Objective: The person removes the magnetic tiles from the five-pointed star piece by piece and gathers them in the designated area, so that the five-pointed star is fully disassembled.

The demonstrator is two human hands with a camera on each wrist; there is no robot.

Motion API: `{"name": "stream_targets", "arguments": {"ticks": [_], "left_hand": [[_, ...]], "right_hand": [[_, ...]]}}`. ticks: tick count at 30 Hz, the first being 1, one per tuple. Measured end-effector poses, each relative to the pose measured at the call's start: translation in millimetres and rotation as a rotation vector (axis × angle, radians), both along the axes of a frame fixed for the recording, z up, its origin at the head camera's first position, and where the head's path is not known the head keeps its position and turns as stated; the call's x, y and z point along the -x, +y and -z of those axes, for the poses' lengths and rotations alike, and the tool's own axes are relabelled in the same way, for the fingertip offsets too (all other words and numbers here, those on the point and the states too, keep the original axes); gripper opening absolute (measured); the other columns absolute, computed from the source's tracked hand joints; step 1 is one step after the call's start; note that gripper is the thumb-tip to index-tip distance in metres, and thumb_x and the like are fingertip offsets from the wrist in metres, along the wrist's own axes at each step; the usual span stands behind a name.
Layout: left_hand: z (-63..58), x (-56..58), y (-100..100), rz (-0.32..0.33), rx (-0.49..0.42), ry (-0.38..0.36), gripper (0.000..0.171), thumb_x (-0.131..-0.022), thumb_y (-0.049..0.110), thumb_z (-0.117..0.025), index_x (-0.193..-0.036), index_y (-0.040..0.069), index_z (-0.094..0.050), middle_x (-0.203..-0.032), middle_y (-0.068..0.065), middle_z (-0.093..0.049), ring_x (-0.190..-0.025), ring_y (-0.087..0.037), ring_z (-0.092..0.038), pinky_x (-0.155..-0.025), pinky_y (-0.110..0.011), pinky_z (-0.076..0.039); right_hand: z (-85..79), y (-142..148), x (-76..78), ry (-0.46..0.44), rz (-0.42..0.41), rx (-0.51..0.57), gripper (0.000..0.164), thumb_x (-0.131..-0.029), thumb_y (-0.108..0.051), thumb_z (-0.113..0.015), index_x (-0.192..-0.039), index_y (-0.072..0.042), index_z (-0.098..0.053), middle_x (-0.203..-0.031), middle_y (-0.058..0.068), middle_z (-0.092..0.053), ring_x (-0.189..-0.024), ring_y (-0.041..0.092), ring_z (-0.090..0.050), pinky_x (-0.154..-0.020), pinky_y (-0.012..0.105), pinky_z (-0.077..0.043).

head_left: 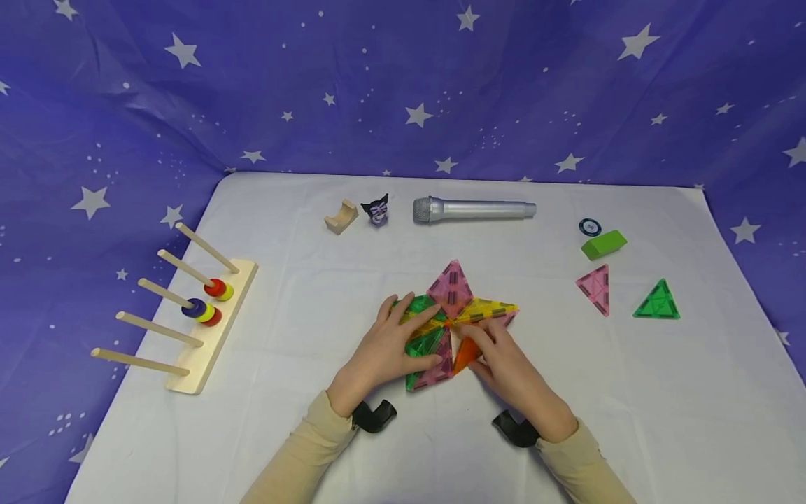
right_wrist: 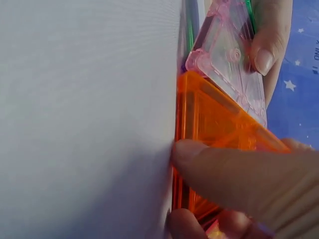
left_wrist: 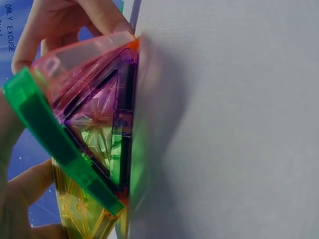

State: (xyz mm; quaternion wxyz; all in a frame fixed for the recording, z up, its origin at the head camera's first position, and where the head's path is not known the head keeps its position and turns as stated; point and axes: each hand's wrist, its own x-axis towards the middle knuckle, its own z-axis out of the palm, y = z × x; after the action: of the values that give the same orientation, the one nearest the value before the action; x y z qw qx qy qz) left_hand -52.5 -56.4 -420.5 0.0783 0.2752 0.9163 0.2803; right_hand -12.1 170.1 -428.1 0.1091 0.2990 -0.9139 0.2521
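Observation:
In the head view a star-like build of see-through magnetic tiles, with pink tiles (head_left: 450, 288), green tiles (head_left: 425, 343) and yellow tiles (head_left: 488, 309), lies on the table's middle. My left hand (head_left: 388, 345) spans its left side and holds it, fingers over the green and yellow tiles, thumb on a pink tile (right_wrist: 232, 55). At the near right side my right hand (head_left: 508, 364) grips an orange triangular tile (right_wrist: 214, 117). Its thumb (right_wrist: 199, 159) lies on the tile's face in the right wrist view. The orange tile touches or nearly touches the pink one.
A wooden peg stand (head_left: 214, 336) with coloured rings is at left. Along the back lie a wooden block (head_left: 341, 218), a small figure (head_left: 376, 210) and a silver microphone (head_left: 475, 210). At right are a round chip (head_left: 590, 227), green block (head_left: 604, 244), pink triangle (head_left: 595, 289) and green triangle (head_left: 658, 301).

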Motion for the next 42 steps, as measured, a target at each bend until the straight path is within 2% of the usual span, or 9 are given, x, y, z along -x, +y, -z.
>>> {"name": "stream_targets", "arguments": {"ticks": [5, 9, 15, 21, 25, 29, 33, 37, 42], "left_hand": [[0.4, -1.1, -0.9, -0.005, -0.001, -0.011, 0.074, -0.076, 0.056, -0.063, -0.140, 0.031, -0.035, -0.145, -0.015, -0.023, -0.130, -0.039, -0.016, -0.093, -0.054, -0.033], [1.2, -1.8, -1.7, -0.011, 0.006, -0.019, 0.074, -0.076, 0.056, -0.063, -0.140, 0.031, -0.035, -0.145, -0.014, -0.023, -0.130, -0.038, -0.016, -0.094, -0.054, -0.031], [1.3, -2.9, -2.5, -0.013, -0.004, -0.034, 0.075, -0.076, 0.056, -0.063, -0.140, 0.031, -0.034, -0.145, -0.015, -0.022, -0.130, -0.038, -0.014, -0.094, -0.055, -0.031], [-0.5, -2.7, -4.3, -0.004, -0.008, -0.040, 0.075, -0.076, 0.058, -0.061, -0.141, 0.031, -0.033, -0.146, -0.015, -0.021, -0.131, -0.039, -0.013, -0.095, -0.055, -0.030], [-1.3, -0.3, -5.6, 0.020, -0.003, -0.045, 0.077, -0.076, 0.061, -0.059, -0.141, 0.031, -0.032, -0.146, -0.014, -0.021, -0.132, -0.037, -0.013, -0.097, -0.053, -0.027], [-3.1, 2.2, -7.9, 0.059, -0.028, -0.066, 0.076, -0.077, 0.060, -0.058, -0.141, 0.030, -0.032, -0.146, -0.014, -0.020, -0.132, -0.037, -0.012, -0.099, -0.054, -0.024], [-5.5, 4.6, -11.0, 0.098, -0.058, -0.085, 0.073, -0.079, 0.054, -0.060, -0.141, 0.027, -0.032, -0.146, -0.014, -0.020, -0.133, -0.037, -0.010, -0.100, -0.054, -0.022], [-8.1, 5.3, -14.0, 0.117, -0.058, -0.101, 0.074, -0.080, 0.050, -0.061, -0.142, 0.022, -0.032, -0.146, -0.015, -0.020, -0.133, -0.038, -0.010, -0.100, -0.054, -0.020], [-10.1, 4.7, -15.8, 0.102, -0.058, -0.088, 0.079, -0.080, 0.047, -0.063, -0.143, 0.014, -0.028, -0.145, -0.016, -0.023, -0.132, -0.038, -0.013, -0.102, -0.053, -0.019]], "right_hand": [[-2.5, 8.2, 0.3, -0.019, -0.045, -0.010, 0.043, -0.072, 0.000, -0.073, -0.111, -0.006, -0.054, -0.107, 0.004, -0.056, -0.098, 0.019, -0.052, -0.080, 0.036, -0.046], [-5.0, 18.4, 0.6, -0.107, -0.070, 0.041, 0.035, -0.077, -0.003, -0.069, -0.110, -0.010, -0.057, -0.100, 0.000, -0.061, -0.088, 0.014, -0.057, -0.075, 0.034, -0.048], [-11.9, 35.8, 6.7, -0.419, -0.110, 0.561, 0.018, -0.086, 0.010, -0.052, -0.099, -0.003, -0.053, -0.079, 0.002, -0.054, -0.066, 0.011, -0.050, -0.056, 0.023, -0.043], [-17.5, 72.8, 38.7, -0.485, 0.260, 0.983, 0.019, -0.090, 0.001, -0.051, -0.108, 0.001, -0.048, -0.080, 0.000, -0.060, -0.070, 0.008, -0.053, -0.062, 0.015, -0.046], [-12.3, 91.8, 60.3, -0.567, 0.569, 0.895, 0.031, -0.090, -0.013, -0.056, -0.116, -0.002, -0.042, -0.080, 0.000, -0.056, -0.067, 0.005, -0.051, -0.062, 0.014, -0.046], [-9.1, 99.1, 69.6, -0.634, 0.662, 0.617, 0.050, -0.090, -0.019, -0.056, -0.128, 0.004, -0.032, -0.092, 0.009, -0.049, -0.069, 0.005, -0.049, -0.059, 0.015, -0.046], [-10.2, 97.1, 69.1, -0.575, 0.636, 0.396, 0.053, -0.089, -0.019, -0.057, -0.129, 0.005, -0.032, -0.085, 0.012, -0.050, -0.064, 0.008, -0.044, -0.054, 0.017, -0.040], [-21.1, 75.2, 54.4, -0.524, 0.558, 0.528, 0.044, -0.090, -0.013, -0.055, -0.125, 0.004, -0.037, -0.077, 0.013, -0.052, -0.057, 0.011, -0.044, -0.051, 0.020, -0.039], [-38.1, 20.4, 19.7, -0.475, 0.243, 0.596, 0.035, -0.086, 0.004, -0.056, -0.120, 0.006, -0.044, -0.085, 0.018, -0.059, -0.064, 0.017, -0.054, -0.056, 0.022, -0.044]]}}
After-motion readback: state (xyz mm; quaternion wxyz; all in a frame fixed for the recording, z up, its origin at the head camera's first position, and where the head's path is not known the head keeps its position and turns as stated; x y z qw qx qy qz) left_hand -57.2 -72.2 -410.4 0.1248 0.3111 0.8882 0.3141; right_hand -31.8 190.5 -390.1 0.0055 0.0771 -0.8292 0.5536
